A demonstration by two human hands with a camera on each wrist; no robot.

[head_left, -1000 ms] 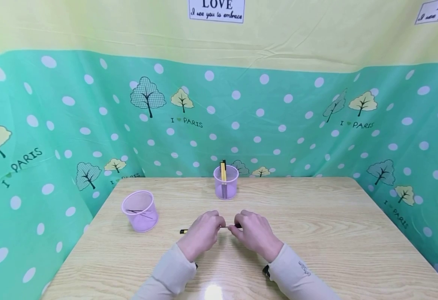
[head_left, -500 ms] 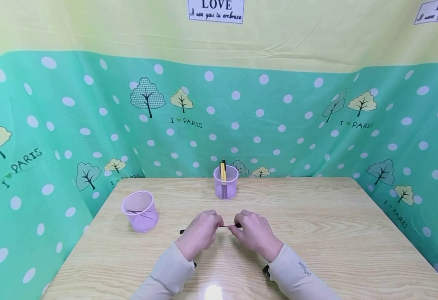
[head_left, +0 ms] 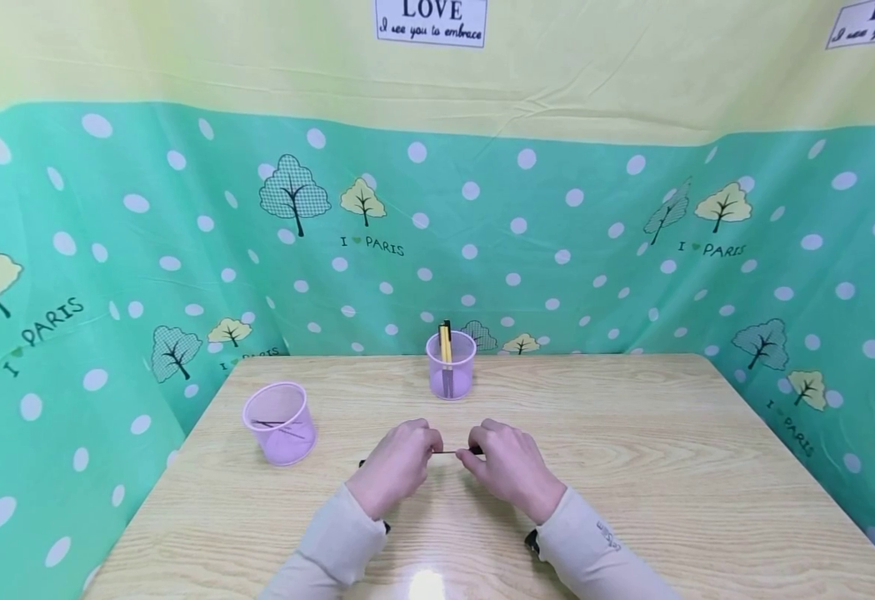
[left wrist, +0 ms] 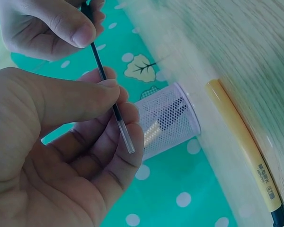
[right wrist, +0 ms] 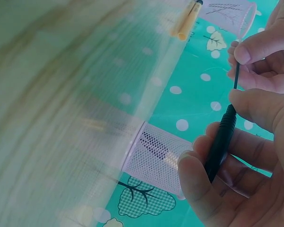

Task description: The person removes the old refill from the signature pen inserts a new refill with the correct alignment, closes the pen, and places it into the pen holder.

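Observation:
In the head view my left hand [head_left: 398, 462] and right hand [head_left: 511, 462] face each other over the table, with a thin dark pen refill [head_left: 447, 452] between them. The left thumb and fingers pinch the refill [left wrist: 98, 61], and its clear end sticks out past the thumb in the left wrist view. My right hand grips a black ribbed pen grip section [right wrist: 220, 144]; the refill [right wrist: 237, 78] runs into its narrow end. A yellow pen barrel [left wrist: 244, 144] with a black end lies on the table by the left hand, mostly hidden by it in the head view.
A lilac mesh pen holder [head_left: 287, 446] with thin dark sticks like refills stands at the left. Another lilac mesh pen holder [head_left: 464, 379], at the back, has yellow pens [head_left: 447, 346] upright in it. A polka-dot curtain [head_left: 557, 292] surrounds the wooden table [head_left: 670, 467].
My left hand has shifted slightly left, away from the right hand, and a longer stretch of refill shows between them. It covers more of the yellow barrel. The right hand stays in place.

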